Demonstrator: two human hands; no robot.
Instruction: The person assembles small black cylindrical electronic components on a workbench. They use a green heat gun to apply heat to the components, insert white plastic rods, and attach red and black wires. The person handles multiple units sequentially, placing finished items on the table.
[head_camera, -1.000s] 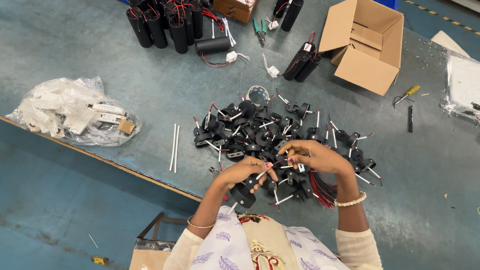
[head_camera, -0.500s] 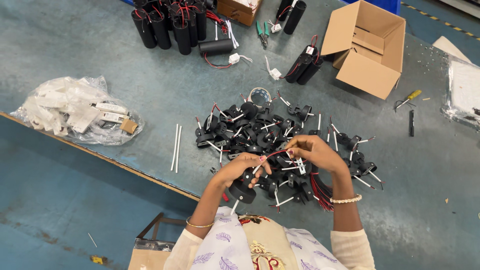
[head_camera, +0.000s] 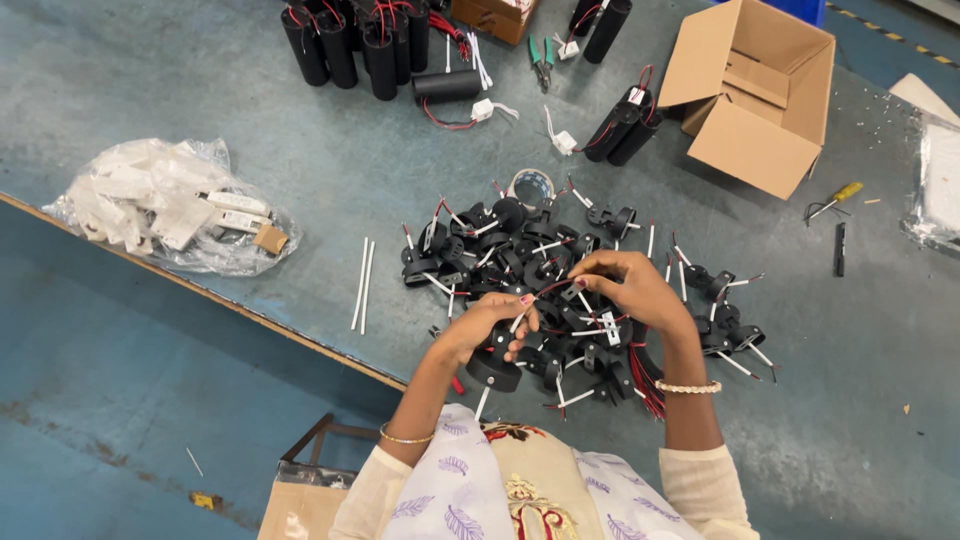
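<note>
**Cream sleeves, printed front, two bracelets**

The person wears a cream garment with long sleeves that end above the wrists, leaving the forearms bare. Its front is white with a pale purple leaf print, and a tan panel down the middle carries red and gold embroidery. A thin gold bangle (head_camera: 405, 437) circles the left forearm just below the sleeve. A bracelet of small white beads (head_camera: 688, 387) sits on the right wrist. The left hand (head_camera: 487, 325) shows pink-painted nails; the right hand (head_camera: 630, 285) wears no ring that can be seen.
</note>
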